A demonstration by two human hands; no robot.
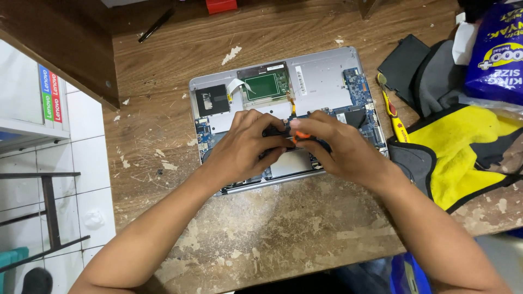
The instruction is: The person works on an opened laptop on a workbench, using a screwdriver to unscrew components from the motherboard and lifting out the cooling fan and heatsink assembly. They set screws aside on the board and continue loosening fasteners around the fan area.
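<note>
An opened laptop (305,81) lies bottom-up in the centre of the frame, its cover off, with circuit boards, a green panel and a black square part exposed. Both hands meet over its middle. The left hand (242,147) is curled around a small black part just above the boards, and the right hand (340,149) is clenched on a small tool with an orange grip (299,136), its tip hidden between the fingers. Risk noted: the tool works directly over bare boards, so a slip could plausibly scratch a board or tear the thin flat cable near the green panel. Any screw coming loose could drop among the boards or roll off into the debris around the machine. The near edge of the laptop sits close under both wrists, so pressure there might shift it. The wooden surface (283,234) is worn, with pale flakes and chips scattered across it. A yellow-handled tool (393,111) lies just right of the laptop, beside a yellow and grey cloth (463,158) and a blue packet (498,51) at the upper right. A black pen (155,26) lies at the upper left. White floor tiles (87,130) and a dark metal frame (49,212) show at the left.
</note>
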